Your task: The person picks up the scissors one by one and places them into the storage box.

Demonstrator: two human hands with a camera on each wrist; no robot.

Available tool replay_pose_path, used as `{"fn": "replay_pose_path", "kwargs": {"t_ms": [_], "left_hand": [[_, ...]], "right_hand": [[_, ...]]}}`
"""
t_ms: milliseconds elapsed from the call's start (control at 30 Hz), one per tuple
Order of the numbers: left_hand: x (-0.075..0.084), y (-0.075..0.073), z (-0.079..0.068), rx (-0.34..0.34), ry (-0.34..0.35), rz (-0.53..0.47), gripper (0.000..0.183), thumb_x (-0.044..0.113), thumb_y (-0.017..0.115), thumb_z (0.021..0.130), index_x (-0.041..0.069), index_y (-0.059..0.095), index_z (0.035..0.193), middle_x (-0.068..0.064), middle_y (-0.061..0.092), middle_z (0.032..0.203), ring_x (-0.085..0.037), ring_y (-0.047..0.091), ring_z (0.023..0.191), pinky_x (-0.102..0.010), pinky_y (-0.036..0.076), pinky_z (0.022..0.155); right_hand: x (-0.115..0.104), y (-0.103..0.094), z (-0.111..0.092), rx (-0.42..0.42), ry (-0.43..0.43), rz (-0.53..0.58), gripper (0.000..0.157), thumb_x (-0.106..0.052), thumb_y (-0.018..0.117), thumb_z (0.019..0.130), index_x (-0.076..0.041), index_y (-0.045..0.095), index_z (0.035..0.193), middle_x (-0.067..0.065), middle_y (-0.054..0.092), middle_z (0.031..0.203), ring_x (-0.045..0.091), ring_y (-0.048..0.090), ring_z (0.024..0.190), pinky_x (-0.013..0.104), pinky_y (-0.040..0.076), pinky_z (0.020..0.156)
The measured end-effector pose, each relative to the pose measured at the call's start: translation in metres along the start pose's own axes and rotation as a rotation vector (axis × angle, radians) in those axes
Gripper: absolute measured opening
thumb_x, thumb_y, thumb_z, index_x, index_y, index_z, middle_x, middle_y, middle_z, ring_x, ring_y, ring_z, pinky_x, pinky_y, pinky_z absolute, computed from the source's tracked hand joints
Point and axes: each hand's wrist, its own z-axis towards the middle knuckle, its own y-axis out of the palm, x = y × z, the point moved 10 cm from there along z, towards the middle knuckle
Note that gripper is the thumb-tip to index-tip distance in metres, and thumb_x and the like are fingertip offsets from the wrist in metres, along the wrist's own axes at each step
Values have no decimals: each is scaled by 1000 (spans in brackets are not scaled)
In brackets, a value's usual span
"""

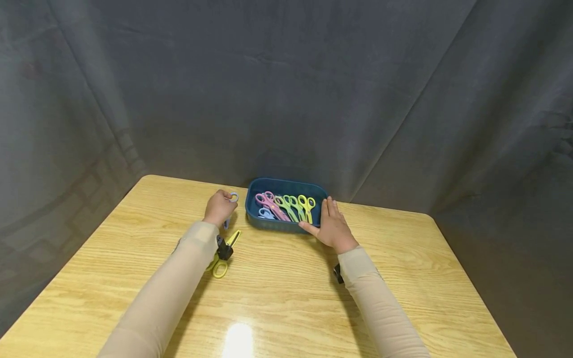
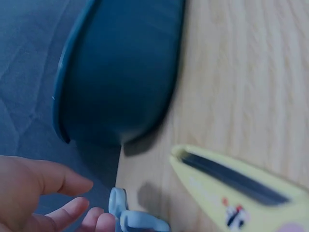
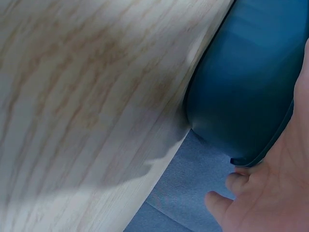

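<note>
My left hand (image 1: pixel 218 208) is over a pair of light blue scissors (image 1: pixel 234 197), left of a dark blue tray (image 1: pixel 277 226). In the left wrist view its fingertips lie right at the blue scissors' handle loops (image 2: pixel 145 221), with the uppermost finger apart from them. The blades are partly hidden under the hand. My right hand (image 1: pixel 332 227) rests on the tray's right end, thumb along the front rim and the other fingers straight along the side. Inside the tray lie pink scissors (image 1: pixel 272 205), yellow scissors (image 1: pixel 308 207), several green ones and a light blue pair.
Yellow scissors (image 1: pixel 220 268) lie on the wooden table (image 1: pixel 277 288) beside my left wrist, partly covered by it. A dark grey curtain (image 1: pixel 286 99) hangs right behind the table's back edge, close to the tray.
</note>
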Motion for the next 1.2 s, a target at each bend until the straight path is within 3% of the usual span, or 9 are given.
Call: {"fn": "replay_pose_path", "kwargs": {"t_ms": [167, 300, 467, 700, 900, 1000, 1200], "left_hand": [[-3, 1, -2, -11, 4, 47, 36, 14, 55, 90, -6, 51, 119, -24, 59, 106, -27, 59, 77, -32, 49, 63], [-5, 1, -2, -8, 8, 107, 35, 14, 58, 88, -8, 52, 116, -25, 58, 106, -34, 59, 88, -40, 50, 73], [-14, 2, -1, -11, -37, 146, 37, 13, 60, 84, -5, 54, 116, -26, 52, 110, -39, 49, 103, -48, 44, 83], [-18, 5, 3, -48, -68, 154, 43, 11, 60, 80, -8, 46, 117, -29, 46, 112, -40, 46, 104, -47, 44, 85], [-24, 6, 6, -61, -110, 180, 57, 13, 57, 83, -16, 33, 126, -33, 41, 117, -43, 47, 102, -48, 45, 84], [-25, 4, 7, -37, -108, 197, 49, 12, 57, 83, -16, 39, 119, -30, 46, 108, -38, 50, 92, -44, 48, 76], [-21, 0, 8, 3, -77, 267, 17, 10, 56, 81, -6, 55, 88, -17, 54, 80, -30, 53, 72, -38, 49, 63]], "right_hand": [[0, -3, -2, 9, -8, -17, 116, -83, 32, 76, 4, 4, 148, 20, -3, 155, 35, -1, 142, 51, 12, 112], [1, -3, -3, 14, -13, -17, 116, -83, 33, 77, 4, 6, 148, 20, -2, 155, 35, 0, 142, 51, 13, 112], [1, -1, -3, 17, -19, -15, 116, -83, 33, 77, 5, 6, 148, 21, -1, 155, 36, 2, 142, 51, 13, 112], [3, -3, -3, 19, -10, -16, 115, -82, 34, 77, 4, 6, 148, 20, -2, 155, 35, 0, 142, 51, 14, 112], [2, -3, -2, 21, -16, -14, 116, -83, 34, 77, 4, 6, 148, 20, -1, 155, 35, 1, 142, 51, 14, 111], [0, -4, -2, 26, -22, -9, 116, -82, 34, 77, 5, 7, 148, 21, 0, 155, 36, 3, 142, 51, 14, 111], [-1, -5, -2, 26, -23, -5, 113, -80, 36, 79, 5, 7, 148, 21, 0, 155, 36, 3, 142, 49, 13, 112]]}}
